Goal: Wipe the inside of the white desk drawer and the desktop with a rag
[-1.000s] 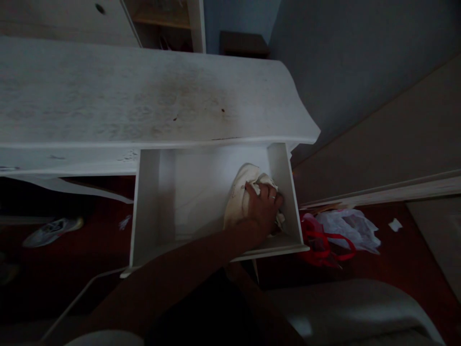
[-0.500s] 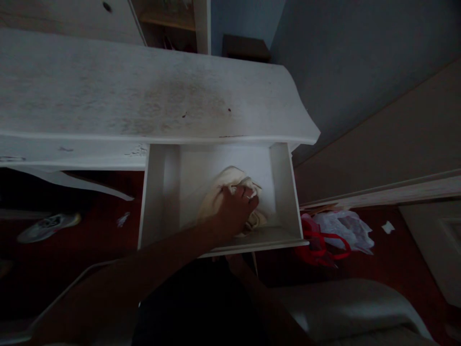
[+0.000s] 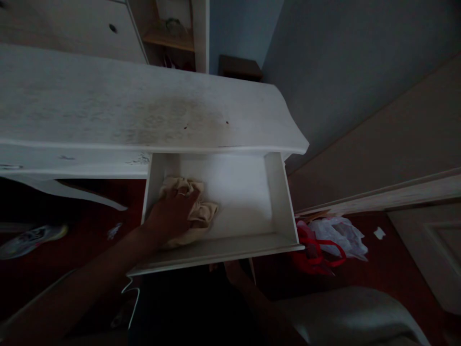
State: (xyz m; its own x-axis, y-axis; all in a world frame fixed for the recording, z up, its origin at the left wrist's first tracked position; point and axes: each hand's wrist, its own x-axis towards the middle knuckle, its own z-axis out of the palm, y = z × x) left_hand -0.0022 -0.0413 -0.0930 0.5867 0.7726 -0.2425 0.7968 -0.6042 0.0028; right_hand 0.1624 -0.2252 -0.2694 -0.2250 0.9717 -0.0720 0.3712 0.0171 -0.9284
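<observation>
Left grip (image 3: 172, 212): closed around a crumpled cream cloth (image 3: 206, 211), palm down, inside the drawer (image 3: 241, 187).
Right grip (image 3: 234, 271): partly hidden below the drawer's front edge; cannot tell whether clamped on it or merely touching.
Cloth: bunched at the drawer's left end, near the left wall (image 3: 157, 175), on the drawer bottom.
Wiping: apparently the step in hand, over the drawer bottom; probably calls next for steady pressure into the corner, then an even sweep back across.
Obstacles: left wall just beside the cloth, front panel (image 3: 248, 247) under the forearm's path, dim light throughout.
White table (image 3: 252, 113): behind the pulled-out drawer, stained on top.
Floor (image 3: 99, 214): red bag (image 3: 313, 262) and white plastic bag (image 3: 342, 235) right of the drawer, shoe (image 3: 32, 240) well left of it.
White cord (image 3: 138, 300): below the drawer's left front corner.
</observation>
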